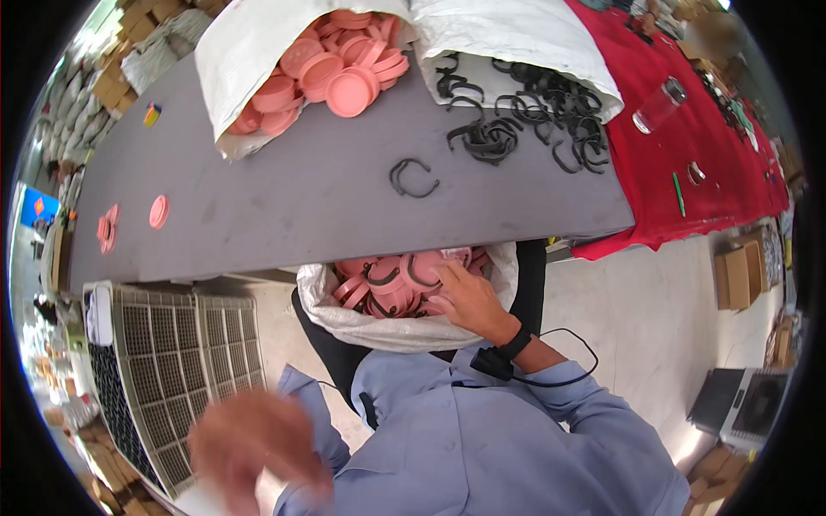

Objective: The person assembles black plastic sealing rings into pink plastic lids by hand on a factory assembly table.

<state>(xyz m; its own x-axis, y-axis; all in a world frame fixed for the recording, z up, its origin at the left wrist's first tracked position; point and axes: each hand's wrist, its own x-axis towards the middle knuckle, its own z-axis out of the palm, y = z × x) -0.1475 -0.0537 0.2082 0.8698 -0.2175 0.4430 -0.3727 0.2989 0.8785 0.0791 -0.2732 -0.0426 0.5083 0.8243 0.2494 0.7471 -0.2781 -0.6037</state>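
Observation:
My right hand point(469, 299) reaches into a white sack point(379, 331) below the table's near edge, its fingers lying on pink round lids point(387, 284) fitted with black clips. Whether it grips one is hidden. A black wristband with a cable sits on that wrist. My left hand point(254, 447) is blurred at the lower left, fingers spread, with nothing in it. On the grey table point(284, 198) lies a single black C-shaped clip point(413, 178).
At the table's far edge, one white sack spills loose pink lids point(335, 64) and another spills black clips point(525, 112). Two pink lids point(159, 211) lie at the left. A red cloth point(688, 155) carries a glass point(658, 105). Grid crates point(172, 344) stand at the left, cardboard boxes point(736, 277) at the right.

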